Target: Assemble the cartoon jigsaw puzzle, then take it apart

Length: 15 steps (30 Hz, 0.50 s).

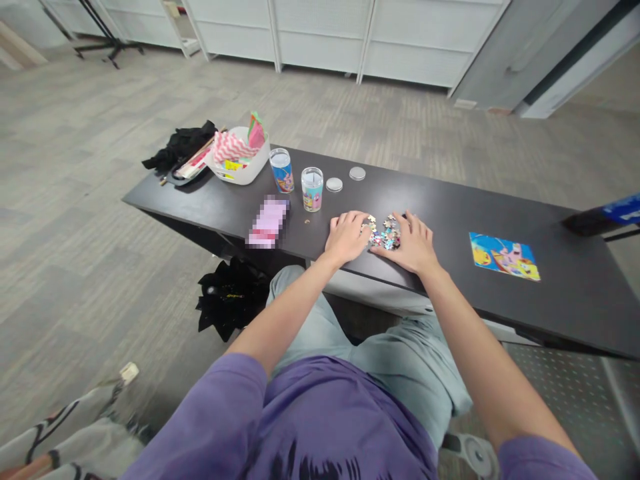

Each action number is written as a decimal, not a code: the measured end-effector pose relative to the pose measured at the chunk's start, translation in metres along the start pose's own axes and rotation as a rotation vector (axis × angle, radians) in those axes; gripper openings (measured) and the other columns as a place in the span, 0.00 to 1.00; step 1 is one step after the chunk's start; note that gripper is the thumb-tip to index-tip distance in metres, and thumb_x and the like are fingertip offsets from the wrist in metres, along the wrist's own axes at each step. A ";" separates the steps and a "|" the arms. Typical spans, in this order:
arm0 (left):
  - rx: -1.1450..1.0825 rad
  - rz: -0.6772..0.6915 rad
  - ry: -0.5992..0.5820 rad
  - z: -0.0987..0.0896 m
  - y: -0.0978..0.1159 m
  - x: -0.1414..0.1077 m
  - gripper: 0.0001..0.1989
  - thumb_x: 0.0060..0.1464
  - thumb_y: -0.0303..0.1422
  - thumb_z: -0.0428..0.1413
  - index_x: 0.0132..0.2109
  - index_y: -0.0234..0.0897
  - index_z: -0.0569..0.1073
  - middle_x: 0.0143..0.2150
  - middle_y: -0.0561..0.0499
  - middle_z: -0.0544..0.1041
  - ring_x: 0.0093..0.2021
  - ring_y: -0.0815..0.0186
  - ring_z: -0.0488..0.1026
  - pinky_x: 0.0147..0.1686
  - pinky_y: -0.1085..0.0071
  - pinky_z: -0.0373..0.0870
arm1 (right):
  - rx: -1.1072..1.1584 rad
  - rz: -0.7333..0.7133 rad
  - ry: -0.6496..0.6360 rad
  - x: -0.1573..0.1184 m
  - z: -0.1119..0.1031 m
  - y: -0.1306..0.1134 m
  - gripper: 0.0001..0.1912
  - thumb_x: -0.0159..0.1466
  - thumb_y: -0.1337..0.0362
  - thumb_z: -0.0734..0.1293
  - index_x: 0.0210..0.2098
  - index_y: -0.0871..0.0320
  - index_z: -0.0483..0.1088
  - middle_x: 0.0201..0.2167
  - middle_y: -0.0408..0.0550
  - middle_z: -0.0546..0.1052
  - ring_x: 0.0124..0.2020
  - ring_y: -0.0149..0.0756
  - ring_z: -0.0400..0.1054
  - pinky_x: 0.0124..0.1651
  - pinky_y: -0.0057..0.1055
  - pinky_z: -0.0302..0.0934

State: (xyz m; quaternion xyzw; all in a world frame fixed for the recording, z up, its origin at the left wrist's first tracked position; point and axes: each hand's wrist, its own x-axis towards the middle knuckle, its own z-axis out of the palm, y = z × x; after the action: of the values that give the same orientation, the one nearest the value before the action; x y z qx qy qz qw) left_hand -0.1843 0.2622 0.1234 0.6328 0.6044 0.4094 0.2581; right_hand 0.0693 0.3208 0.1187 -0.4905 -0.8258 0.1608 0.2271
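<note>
A loose heap of small jigsaw puzzle pieces [388, 239] lies near the front edge of the dark table. My left hand [349, 235] rests on the tabletop at the heap's left side, fingers stretched toward the pieces. On the other side, my right hand [411, 244] has its fingers spread, with thumb and fingertips at the pieces; some pieces are partly hidden by both hands. To the right lies a flat cartoon picture [505, 257]. Left of my hands stand two clear cups with cartoon prints, a nearer one [313, 192] and a farther one [283, 172].
Two round silver lids [335, 185] lie behind the pieces. A pixelated pink phone-like object [269, 222] and a white basket [243, 170] of colourful items are to the left, beside a black cloth [183, 148]. A dark blue-labelled object [603, 215] is at the right end.
</note>
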 end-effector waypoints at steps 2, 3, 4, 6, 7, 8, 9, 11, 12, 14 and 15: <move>0.006 0.016 -0.040 0.002 0.000 0.000 0.18 0.80 0.45 0.68 0.69 0.47 0.86 0.76 0.38 0.85 0.80 0.44 0.78 0.88 0.29 0.70 | -0.004 -0.029 -0.021 0.007 0.002 -0.004 0.58 0.65 0.20 0.82 0.85 0.39 0.76 0.89 0.74 0.72 0.89 0.98 0.62 0.87 1.00 0.49; 0.004 0.029 -0.061 0.003 0.001 -0.001 0.19 0.81 0.47 0.67 0.71 0.47 0.86 0.76 0.38 0.85 0.80 0.44 0.79 0.88 0.31 0.71 | -0.005 -0.042 -0.029 0.009 0.002 -0.006 0.55 0.67 0.21 0.81 0.84 0.38 0.77 0.88 0.73 0.74 0.87 0.97 0.65 0.86 1.00 0.52; -0.002 0.042 -0.080 0.003 0.002 -0.002 0.21 0.82 0.48 0.66 0.72 0.48 0.85 0.77 0.38 0.85 0.80 0.44 0.79 0.87 0.31 0.72 | -0.005 -0.052 -0.035 0.012 0.002 -0.007 0.52 0.68 0.23 0.80 0.83 0.37 0.78 0.87 0.72 0.76 0.86 0.97 0.67 0.85 1.00 0.54; -0.018 0.067 -0.113 0.002 0.004 -0.005 0.24 0.83 0.50 0.64 0.76 0.49 0.83 0.80 0.37 0.83 0.81 0.44 0.80 0.87 0.32 0.73 | -0.005 -0.064 -0.042 0.016 0.001 -0.009 0.46 0.71 0.26 0.79 0.82 0.35 0.80 0.83 0.71 0.79 0.82 0.95 0.70 0.83 1.00 0.58; -0.026 0.075 -0.128 0.000 0.006 -0.006 0.25 0.83 0.50 0.63 0.77 0.49 0.82 0.81 0.36 0.83 0.81 0.44 0.79 0.87 0.32 0.73 | -0.005 -0.066 -0.046 0.019 0.000 -0.010 0.44 0.72 0.27 0.78 0.81 0.34 0.81 0.81 0.71 0.80 0.80 0.95 0.71 0.81 0.99 0.59; -0.034 0.080 -0.143 -0.001 0.008 -0.007 0.26 0.83 0.51 0.62 0.78 0.49 0.81 0.83 0.36 0.82 0.82 0.44 0.79 0.87 0.33 0.73 | -0.005 -0.065 -0.050 0.021 0.000 -0.011 0.42 0.72 0.27 0.77 0.80 0.33 0.82 0.80 0.71 0.81 0.79 0.94 0.72 0.80 0.99 0.61; -0.041 0.079 -0.155 -0.003 0.010 -0.008 0.26 0.83 0.51 0.61 0.79 0.49 0.81 0.83 0.36 0.81 0.82 0.44 0.80 0.87 0.34 0.74 | -0.005 -0.065 -0.056 0.023 -0.001 -0.011 0.41 0.73 0.27 0.76 0.79 0.32 0.83 0.78 0.71 0.81 0.77 0.94 0.73 0.78 0.99 0.62; -0.056 0.066 -0.168 -0.007 0.014 -0.010 0.28 0.81 0.51 0.59 0.79 0.51 0.80 0.84 0.36 0.82 0.81 0.42 0.81 0.85 0.35 0.77 | -0.003 -0.065 -0.065 0.028 -0.002 -0.012 0.37 0.73 0.27 0.75 0.75 0.31 0.86 0.75 0.70 0.82 0.75 0.93 0.73 0.76 0.98 0.64; -0.064 0.057 -0.170 -0.009 0.016 -0.011 0.29 0.80 0.52 0.58 0.79 0.52 0.80 0.84 0.37 0.81 0.80 0.41 0.82 0.84 0.36 0.78 | -0.001 -0.065 -0.070 0.030 -0.003 -0.012 0.34 0.74 0.28 0.75 0.72 0.31 0.87 0.73 0.70 0.83 0.73 0.92 0.74 0.75 0.97 0.65; -0.082 0.045 -0.175 -0.013 0.020 -0.013 0.31 0.78 0.56 0.58 0.79 0.54 0.80 0.85 0.39 0.81 0.80 0.38 0.83 0.83 0.37 0.80 | 0.004 -0.067 -0.076 0.034 -0.004 -0.013 0.29 0.75 0.29 0.75 0.67 0.31 0.89 0.69 0.70 0.84 0.70 0.90 0.76 0.72 0.95 0.67; -0.092 0.042 -0.178 -0.015 0.022 -0.014 0.32 0.77 0.58 0.58 0.79 0.56 0.80 0.85 0.40 0.81 0.80 0.37 0.83 0.83 0.37 0.81 | 0.007 -0.068 -0.078 0.036 -0.005 -0.014 0.27 0.75 0.29 0.74 0.65 0.31 0.89 0.67 0.70 0.84 0.69 0.89 0.76 0.72 0.94 0.68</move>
State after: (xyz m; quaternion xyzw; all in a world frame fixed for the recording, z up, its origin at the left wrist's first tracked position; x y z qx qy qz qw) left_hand -0.1835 0.2432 0.1467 0.6668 0.5462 0.3841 0.3309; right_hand 0.0464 0.3464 0.1373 -0.4545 -0.8498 0.1749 0.2017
